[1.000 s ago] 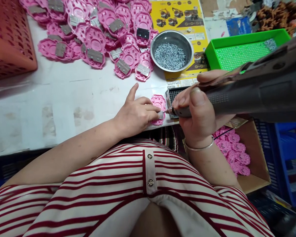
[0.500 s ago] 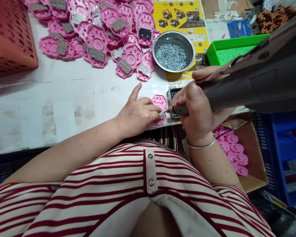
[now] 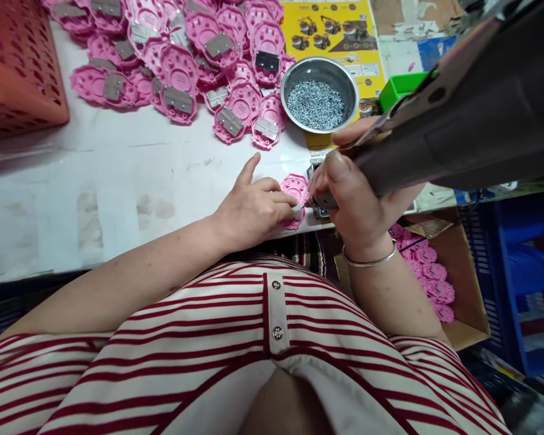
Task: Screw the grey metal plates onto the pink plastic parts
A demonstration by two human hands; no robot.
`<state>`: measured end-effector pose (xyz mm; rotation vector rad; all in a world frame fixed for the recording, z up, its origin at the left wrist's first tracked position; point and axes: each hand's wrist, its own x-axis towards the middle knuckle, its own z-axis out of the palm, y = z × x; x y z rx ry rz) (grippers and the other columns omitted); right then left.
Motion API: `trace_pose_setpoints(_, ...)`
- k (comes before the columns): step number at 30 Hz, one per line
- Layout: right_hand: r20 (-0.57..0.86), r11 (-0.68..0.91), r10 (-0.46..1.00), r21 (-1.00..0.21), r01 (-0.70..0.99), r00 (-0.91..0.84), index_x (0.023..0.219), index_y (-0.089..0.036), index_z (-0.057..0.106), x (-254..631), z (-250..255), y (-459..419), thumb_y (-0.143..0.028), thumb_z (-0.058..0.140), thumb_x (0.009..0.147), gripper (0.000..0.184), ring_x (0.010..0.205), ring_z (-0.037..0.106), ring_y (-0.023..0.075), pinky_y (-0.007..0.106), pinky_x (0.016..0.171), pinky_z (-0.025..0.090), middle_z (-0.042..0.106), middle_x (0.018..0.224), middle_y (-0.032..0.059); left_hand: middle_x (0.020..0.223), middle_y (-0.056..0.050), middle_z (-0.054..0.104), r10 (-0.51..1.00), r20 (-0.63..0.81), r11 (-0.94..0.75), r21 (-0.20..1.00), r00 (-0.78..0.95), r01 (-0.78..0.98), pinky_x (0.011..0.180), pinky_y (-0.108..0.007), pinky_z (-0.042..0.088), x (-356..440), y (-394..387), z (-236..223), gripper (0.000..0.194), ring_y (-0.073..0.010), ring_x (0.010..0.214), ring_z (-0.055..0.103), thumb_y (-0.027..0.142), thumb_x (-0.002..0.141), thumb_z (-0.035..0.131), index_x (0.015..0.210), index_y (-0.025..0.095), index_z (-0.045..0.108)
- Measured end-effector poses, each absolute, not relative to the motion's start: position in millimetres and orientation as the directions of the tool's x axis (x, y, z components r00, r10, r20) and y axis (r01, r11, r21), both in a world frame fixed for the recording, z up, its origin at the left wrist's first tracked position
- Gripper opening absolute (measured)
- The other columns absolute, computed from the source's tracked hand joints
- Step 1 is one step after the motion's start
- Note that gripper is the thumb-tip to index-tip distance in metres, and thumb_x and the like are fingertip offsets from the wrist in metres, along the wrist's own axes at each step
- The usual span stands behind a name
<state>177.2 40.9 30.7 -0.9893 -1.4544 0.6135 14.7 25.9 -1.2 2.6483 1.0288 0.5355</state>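
My left hand [image 3: 249, 208] presses its fingertips on a small pink plastic shell [image 3: 294, 186] near the table's front edge, holding it down, while the thumb sticks out away from me. Under the fingertips a grey metal plate [image 3: 298, 212] shows on the shell's near end. My right hand [image 3: 360, 202] is wrapped round a dark electric screwdriver [image 3: 444, 133]. Its tip meets the shell's right side by the metal plate; the exact contact is too small to make out. Just behind the tip, a black tray [image 3: 316, 212] is mostly hidden by my right hand.
A steel bowl [image 3: 352, 99] of small screws stands beyond my hands on a yellow printed sheet [image 3: 330, 36]. Pink shells with metal plates [image 3: 179, 72] are heaped at the back. An orange basket [image 3: 18, 72] is at left, a green tray [image 3: 399, 87] and a cardboard box [image 3: 469, 272] at right.
My right hand and the screwdriver have shifted slightly left, and the screwdriver's body has swung up, covering more of the green tray. My left hand and the shell have stayed in place.
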Motion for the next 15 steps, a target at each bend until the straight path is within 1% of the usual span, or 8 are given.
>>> trace_pose_setpoints(2,0.583,0.561,0.795,-0.812,0.162,0.165,0.093,-0.030,0.061,178,35,40,-0.060,0.063,0.084,0.032,0.068,0.067,0.0139,0.032,0.067,0.063,0.065,0.077,-0.0023,0.101,0.003,0.079,0.696,0.247,-0.709,0.391,0.675,0.587,0.122,-0.073,0.015,15,26,0,0.020,-0.0222,0.100,0.068,0.023,0.094,0.062,0.092,0.032,0.080)
trace_pose_setpoints(5,0.628,0.649,0.743,-0.761,-0.018,0.233,0.096,-0.032,0.065,180,50,35,-0.048,0.071,0.082,0.022,0.051,0.058,0.0085,0.025,0.044,0.049,0.054,0.063,-0.0076,0.112,0.002,0.078,0.745,0.258,-0.655,0.459,0.616,0.600,0.122,-0.073,0.014,15,25,0,0.014,-0.0249,0.109,0.065,0.030,0.092,0.067,0.090,0.033,0.081)
trace_pose_setpoints(6,0.631,0.663,0.740,-0.743,-0.093,0.232,0.096,-0.031,0.067,180,56,32,-0.044,0.073,0.081,0.020,0.046,0.054,0.0074,0.024,0.040,0.045,0.049,0.058,-0.0088,0.115,0.002,0.077,0.768,0.259,-0.629,0.480,0.586,0.612,0.122,-0.073,0.014,15,24,1,0.014,-0.0252,0.112,0.064,0.030,0.092,0.068,0.091,0.034,0.081)
trace_pose_setpoints(8,0.635,0.664,0.748,-0.723,-0.190,0.193,0.092,-0.028,0.068,180,69,27,-0.042,0.073,0.082,0.019,0.040,0.049,0.0057,0.024,0.036,0.044,0.045,0.054,-0.0101,0.118,0.001,0.077,0.804,0.264,-0.584,0.519,0.532,0.625,0.121,-0.072,0.016,15,22,2,0.012,-0.0257,0.114,0.063,0.030,0.091,0.069,0.093,0.034,0.081)
trace_pose_setpoints(9,0.641,0.666,0.746,-0.719,-0.200,0.178,0.091,-0.026,0.067,180,75,24,-0.043,0.073,0.082,0.019,0.039,0.048,0.0051,0.023,0.036,0.046,0.045,0.054,-0.0103,0.119,0.000,0.076,0.816,0.265,-0.567,0.539,0.513,0.623,0.121,-0.072,0.017,15,21,2,0.011,-0.0260,0.115,0.062,0.030,0.091,0.071,0.094,0.034,0.081)
trace_pose_setpoints(11,0.654,0.675,0.737,-0.722,-0.150,0.169,0.088,-0.025,0.065,178,82,18,-0.046,0.069,0.086,0.021,0.041,0.048,0.0041,0.022,0.039,0.049,0.046,0.054,-0.0101,0.121,0.000,0.076,0.832,0.258,-0.540,0.581,0.492,0.609,0.120,-0.070,0.020,15,19,4,0.010,-0.0261,0.115,0.062,0.031,0.089,0.074,0.094,0.035,0.081)
trace_pose_setpoints(12,0.662,0.680,0.731,-0.725,-0.106,0.162,0.084,-0.026,0.062,177,84,16,-0.047,0.066,0.088,0.022,0.041,0.048,0.0039,0.022,0.040,0.050,0.045,0.054,-0.0100,0.121,0.001,0.076,0.837,0.253,-0.529,0.603,0.486,0.597,0.119,-0.069,0.021,15,19,4,0.010,-0.0260,0.115,0.062,0.030,0.087,0.076,0.093,0.036,0.081)
trace_pose_setpoints(15,0.691,0.698,0.710,-0.716,-0.003,0.132,0.073,-0.025,0.049,175,87,10,-0.049,0.053,0.095,0.033,0.043,0.045,0.0038,0.021,0.042,0.049,0.039,0.052,-0.0088,0.122,0.001,0.075,0.848,0.244,-0.497,0.674,0.470,0.546,0.117,-0.066,0.025,16,19,5,0.013,-0.0259,0.115,0.063,0.028,0.083,0.082,0.092,0.037,0.081)
